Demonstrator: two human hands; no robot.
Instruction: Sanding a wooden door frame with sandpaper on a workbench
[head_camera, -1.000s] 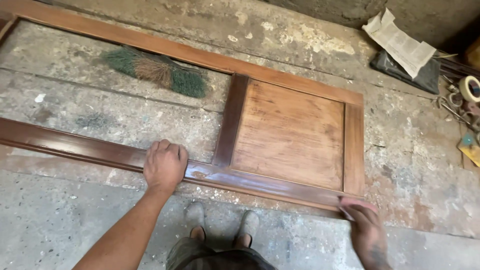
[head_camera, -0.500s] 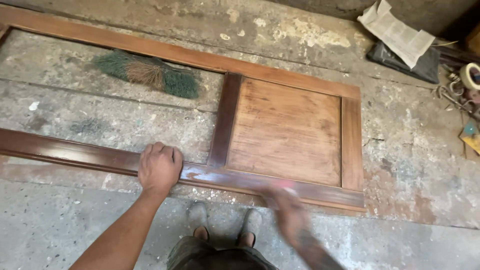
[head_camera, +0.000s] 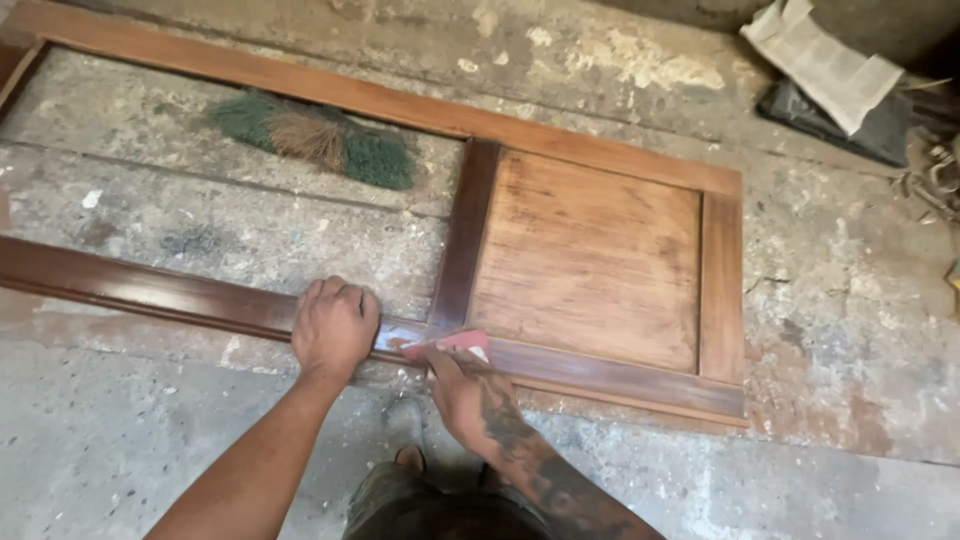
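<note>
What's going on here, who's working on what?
A person crouches over a wooden door frame lying flat on a concrete floor. The left hand presses down on the frame's near rail. The right hand holds a small reddish pad, probably sandpaper, flat against that rail next to the left hand, where the middle upright meets it. A green and brown brush lies on the floor inside the frame's open section. Folded paper lies at the far right.
</note>
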